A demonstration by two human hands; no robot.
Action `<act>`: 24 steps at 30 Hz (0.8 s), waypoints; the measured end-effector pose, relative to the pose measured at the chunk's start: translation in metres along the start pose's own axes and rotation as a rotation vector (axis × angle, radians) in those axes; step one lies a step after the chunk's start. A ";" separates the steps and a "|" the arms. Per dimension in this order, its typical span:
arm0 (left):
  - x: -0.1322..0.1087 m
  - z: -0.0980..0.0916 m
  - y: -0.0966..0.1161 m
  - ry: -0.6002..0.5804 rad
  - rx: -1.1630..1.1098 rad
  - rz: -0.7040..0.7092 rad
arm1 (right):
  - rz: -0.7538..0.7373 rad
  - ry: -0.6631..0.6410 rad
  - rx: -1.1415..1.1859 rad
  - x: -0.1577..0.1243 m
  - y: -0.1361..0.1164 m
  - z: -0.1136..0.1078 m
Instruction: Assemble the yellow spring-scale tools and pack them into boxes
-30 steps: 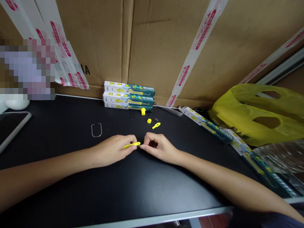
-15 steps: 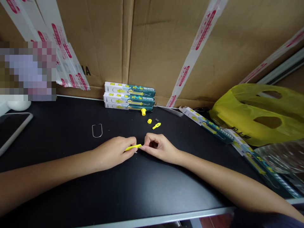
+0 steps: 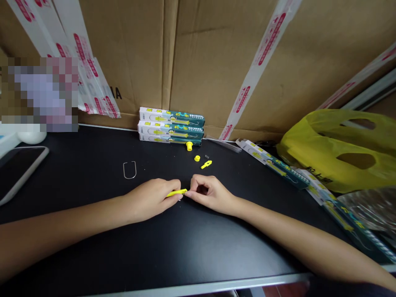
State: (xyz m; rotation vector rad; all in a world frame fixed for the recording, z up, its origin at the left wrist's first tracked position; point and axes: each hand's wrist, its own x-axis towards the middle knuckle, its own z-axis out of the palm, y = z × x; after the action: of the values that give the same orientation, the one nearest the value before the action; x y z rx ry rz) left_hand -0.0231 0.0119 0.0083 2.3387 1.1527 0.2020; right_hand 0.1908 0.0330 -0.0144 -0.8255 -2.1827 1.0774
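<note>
My left hand (image 3: 154, 198) is closed on a slim yellow plastic piece (image 3: 177, 192), its end sticking out between thumb and fingers. Thumb and forefinger of my right hand (image 3: 210, 194) pinch right at that end; whatever is between them is too small to make out. Beyond my hands lie a yellow flanged cap (image 3: 189, 146), a small yellow knob (image 3: 197, 158), a small metal spring (image 3: 207, 156) and a yellow slotted piece (image 3: 206, 164). A bent wire loop (image 3: 130, 170) rests farther left on the black table (image 3: 198, 247).
Several printed boxes (image 3: 171, 131) are stacked against the cardboard wall (image 3: 222, 53). More boxes (image 3: 272, 163) lie at the right, beside a yellow plastic bag (image 3: 334, 144) and clear plastic wrapping (image 3: 368, 206). A phone (image 3: 21, 171) lies at the left edge.
The whole view has shifted slightly, so everything appears a little farther right. My hands keep nearly the same hold at the yellow piece's end.
</note>
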 end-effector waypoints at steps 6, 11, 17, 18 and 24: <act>0.000 -0.001 0.002 0.006 0.016 -0.003 | 0.019 -0.007 -0.004 0.001 0.000 0.000; -0.002 0.000 0.002 -0.002 0.032 -0.007 | 0.003 -0.005 -0.004 0.001 -0.001 0.000; -0.001 -0.003 0.005 -0.029 0.038 -0.033 | -0.007 -0.009 0.010 0.001 0.000 0.000; -0.001 -0.003 0.006 -0.032 0.045 -0.041 | -0.009 -0.002 0.006 0.001 0.000 -0.001; 0.001 -0.005 0.010 -0.067 0.098 -0.063 | -0.013 0.013 0.001 0.001 0.000 -0.002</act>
State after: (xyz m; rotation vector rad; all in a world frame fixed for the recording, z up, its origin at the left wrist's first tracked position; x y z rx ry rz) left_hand -0.0179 0.0097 0.0178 2.3710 1.2263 0.0447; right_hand 0.1911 0.0348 -0.0132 -0.8150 -2.1733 1.0637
